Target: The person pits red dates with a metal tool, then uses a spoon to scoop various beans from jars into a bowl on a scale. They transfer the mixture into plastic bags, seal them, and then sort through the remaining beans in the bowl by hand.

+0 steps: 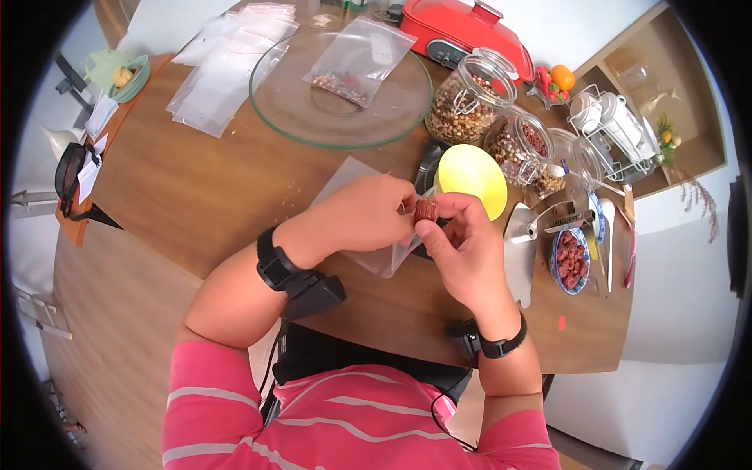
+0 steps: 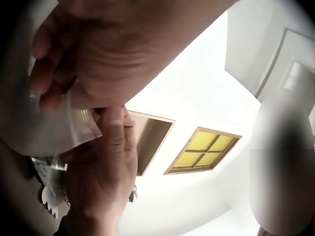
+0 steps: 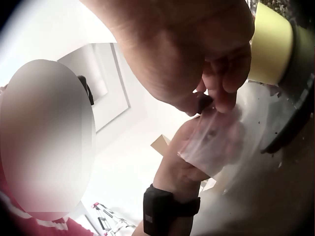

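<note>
My right hand [image 1: 470,247] pinches a wrinkled red dried date [image 1: 425,209] between thumb and fingers. The same date [image 3: 203,102] looks dark in the right wrist view. Close against it, my left hand [image 1: 356,211] has its fingers curled on the edge of a clear plastic bag [image 1: 380,258], which hangs below both hands. In the left wrist view the bag [image 2: 54,130] spreads under the left hand [image 2: 123,54], and the right hand [image 2: 106,177] meets its edge. A yellow bowl [image 1: 472,180] stands just beyond the fingertips. The left fingertips are partly hidden in the head view.
A blue-patterned bowl of dark red pieces [image 1: 570,262] stands right, beside a metal scraper [image 1: 519,243]. Glass jars of mixed grains [image 1: 464,106] line the back right near a red cooker [image 1: 470,35]. A glass turntable [image 1: 274,117] carries a filled bag [image 1: 345,86]; flat bags [image 1: 211,90] lie left.
</note>
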`<state>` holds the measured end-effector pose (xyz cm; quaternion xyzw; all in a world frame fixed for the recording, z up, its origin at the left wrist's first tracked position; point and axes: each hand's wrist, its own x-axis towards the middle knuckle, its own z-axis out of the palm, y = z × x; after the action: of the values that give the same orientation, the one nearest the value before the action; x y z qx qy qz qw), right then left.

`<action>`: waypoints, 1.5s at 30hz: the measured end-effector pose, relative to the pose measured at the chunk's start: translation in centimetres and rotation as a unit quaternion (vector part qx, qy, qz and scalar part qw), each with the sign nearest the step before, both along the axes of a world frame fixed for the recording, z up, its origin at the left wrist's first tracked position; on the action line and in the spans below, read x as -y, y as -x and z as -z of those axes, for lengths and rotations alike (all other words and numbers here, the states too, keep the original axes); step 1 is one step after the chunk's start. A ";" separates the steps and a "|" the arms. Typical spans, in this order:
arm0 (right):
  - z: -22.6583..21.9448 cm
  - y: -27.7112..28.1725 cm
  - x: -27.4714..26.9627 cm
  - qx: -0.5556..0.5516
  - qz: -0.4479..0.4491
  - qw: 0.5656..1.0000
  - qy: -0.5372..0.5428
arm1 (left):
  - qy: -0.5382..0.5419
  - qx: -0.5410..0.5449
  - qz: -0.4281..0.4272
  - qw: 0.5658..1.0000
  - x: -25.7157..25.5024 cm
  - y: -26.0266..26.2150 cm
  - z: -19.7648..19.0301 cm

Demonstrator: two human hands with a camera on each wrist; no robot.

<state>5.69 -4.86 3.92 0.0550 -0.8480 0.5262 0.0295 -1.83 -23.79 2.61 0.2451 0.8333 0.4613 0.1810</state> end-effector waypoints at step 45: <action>-13.4 -0.1 -22.9 -0.108 0.339 0.895 -0.268 | 0.122 -0.314 -0.192 0.922 -1.3 -2.4 -2.3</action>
<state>5.79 18.06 17.35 -0.1737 -0.9156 0.2275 0.2823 0.57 -22.47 4.89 0.1890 0.9282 0.2811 -0.1537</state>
